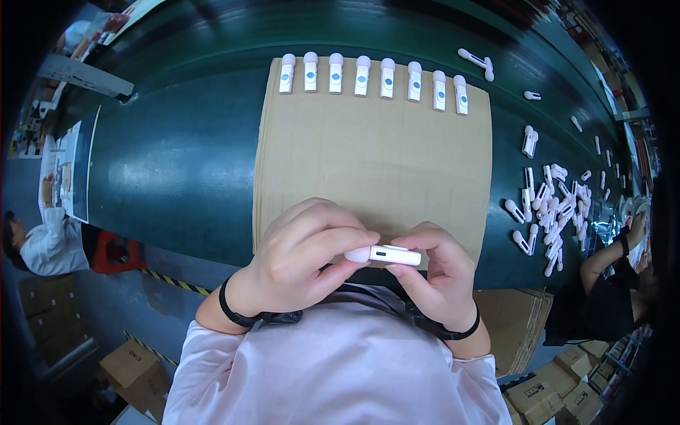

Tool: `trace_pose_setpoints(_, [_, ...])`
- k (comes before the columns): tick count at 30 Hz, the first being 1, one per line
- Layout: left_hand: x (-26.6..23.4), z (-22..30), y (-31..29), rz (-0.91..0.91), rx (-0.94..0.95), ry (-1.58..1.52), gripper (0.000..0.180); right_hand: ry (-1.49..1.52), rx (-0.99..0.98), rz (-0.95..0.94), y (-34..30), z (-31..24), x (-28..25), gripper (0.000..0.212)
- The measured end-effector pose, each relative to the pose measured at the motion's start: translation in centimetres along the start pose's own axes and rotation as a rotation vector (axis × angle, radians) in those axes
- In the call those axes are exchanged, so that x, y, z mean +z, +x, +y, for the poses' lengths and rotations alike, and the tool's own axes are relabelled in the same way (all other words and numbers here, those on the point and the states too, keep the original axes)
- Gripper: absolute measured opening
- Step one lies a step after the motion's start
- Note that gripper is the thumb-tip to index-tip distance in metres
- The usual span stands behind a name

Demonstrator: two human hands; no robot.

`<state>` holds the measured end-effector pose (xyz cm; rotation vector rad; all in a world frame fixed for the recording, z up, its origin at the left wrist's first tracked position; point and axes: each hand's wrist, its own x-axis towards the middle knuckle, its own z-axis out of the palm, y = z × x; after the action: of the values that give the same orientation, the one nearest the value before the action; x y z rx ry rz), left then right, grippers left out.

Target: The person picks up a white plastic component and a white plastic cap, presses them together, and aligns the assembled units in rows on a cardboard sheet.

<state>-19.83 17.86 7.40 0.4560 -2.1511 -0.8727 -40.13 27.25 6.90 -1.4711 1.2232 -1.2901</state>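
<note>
Between my two hands, over the near edge of the cardboard sheet (368, 149), is a small white stick-shaped device (397, 256) with a rounded pale pink head. It lies sideways, a dark slot on its side facing up. My left hand (304, 255) pinches the rounded head with thumb and fingertips. My right hand (443, 273) grips the white body at its other end between thumb and fingers. At the far edge of the cardboard, several like devices (362, 76) stand in a row, heads pointing away, each with a blue oval on its face.
More such devices lie in a loose pile (556, 212) on the green table (170, 163), right of the cardboard, others scattered beyond. At right, a person's arm (602, 265) reaches toward the table. Another person (53, 241) sits at far left near a red stool (117, 255). Boxes (134, 375) stand on the floor.
</note>
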Motion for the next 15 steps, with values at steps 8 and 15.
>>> trace_pose_setpoints(8, [-0.1, 0.2, -0.1, -0.035, -0.083, -0.035, 0.029, -0.112, -0.128, 0.015, 0.3, -0.2, -0.1, 0.028])
trace_pose_setpoints(15, [1.1, -0.1, 0.3, -0.110, -0.097, 0.017, 0.027, -0.314, -0.346, 0.068, 1.0, -1.1, 0.7, 0.035])
